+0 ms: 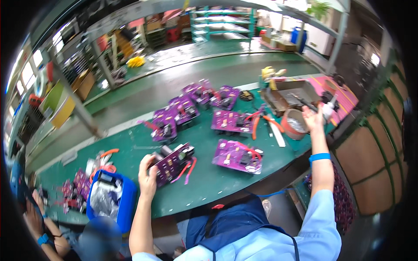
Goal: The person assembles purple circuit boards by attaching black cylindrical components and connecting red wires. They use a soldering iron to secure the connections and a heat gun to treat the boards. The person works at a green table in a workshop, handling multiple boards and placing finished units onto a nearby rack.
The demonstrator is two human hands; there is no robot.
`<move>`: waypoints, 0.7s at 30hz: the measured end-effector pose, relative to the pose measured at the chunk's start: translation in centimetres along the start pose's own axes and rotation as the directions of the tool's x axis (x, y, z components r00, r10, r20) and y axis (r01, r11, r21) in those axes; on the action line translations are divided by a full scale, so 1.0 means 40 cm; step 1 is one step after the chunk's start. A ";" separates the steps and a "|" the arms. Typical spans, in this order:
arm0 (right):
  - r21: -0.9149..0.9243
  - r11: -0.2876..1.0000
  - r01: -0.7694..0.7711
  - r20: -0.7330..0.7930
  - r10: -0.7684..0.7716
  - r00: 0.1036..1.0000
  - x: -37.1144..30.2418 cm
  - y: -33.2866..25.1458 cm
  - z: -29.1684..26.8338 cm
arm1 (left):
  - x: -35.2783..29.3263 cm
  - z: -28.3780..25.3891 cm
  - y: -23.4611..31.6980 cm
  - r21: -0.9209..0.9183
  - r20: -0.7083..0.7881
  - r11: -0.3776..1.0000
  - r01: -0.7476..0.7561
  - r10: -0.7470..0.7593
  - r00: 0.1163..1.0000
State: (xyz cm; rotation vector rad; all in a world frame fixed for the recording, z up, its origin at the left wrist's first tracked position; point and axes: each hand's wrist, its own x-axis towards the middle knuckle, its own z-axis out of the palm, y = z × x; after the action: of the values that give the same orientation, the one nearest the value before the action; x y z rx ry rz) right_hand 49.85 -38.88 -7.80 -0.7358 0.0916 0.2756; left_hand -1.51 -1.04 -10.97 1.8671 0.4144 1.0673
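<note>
My left hand [147, 179] grips the edge of a purple circuit board [167, 168], tilted up off the green bench. Dark and grey cylindrical parts and red wires show on that board. At the right, my right hand [313, 120] is raised with fingers apart, beside a round reddish tub [293, 126] of small metal pieces. A white bottle-like thing [327, 109] is close to its fingertips; the blur hides whether they touch. A purple board with red wires [237, 155] lies between my hands, and another purple board [230, 122] sits behind it.
Several purple boards [183, 108] stand farther back. Orange-handled pliers [255, 126] and a white strip [277, 133] lie near the tub. Behind is a metal tray [300, 91]. A blue bin [129, 204] with plastic bags stands at left, near another person's hands [37, 213].
</note>
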 end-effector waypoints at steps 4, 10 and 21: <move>0.004 0.999 0.048 0.017 -0.048 0.999 0.169 -0.055 -0.138 | -0.032 -0.032 0.041 0.168 0.181 0.985 0.040 -0.070 0.981; -0.022 1.000 -0.007 -0.034 0.007 0.999 0.162 -0.001 -0.055 | -0.075 -0.046 0.081 0.152 0.222 0.988 -0.033 -0.002 0.975; 0.049 0.997 -0.059 0.050 0.056 0.997 0.086 -0.030 -0.094 | -0.118 -0.010 0.151 0.478 0.269 0.825 -0.300 0.188 0.945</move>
State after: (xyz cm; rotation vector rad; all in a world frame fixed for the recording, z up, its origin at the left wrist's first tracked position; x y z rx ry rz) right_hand 53.53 -41.51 -10.42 -0.6770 0.0730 0.3451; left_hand -5.37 -7.07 -8.19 2.5473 0.3621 0.9679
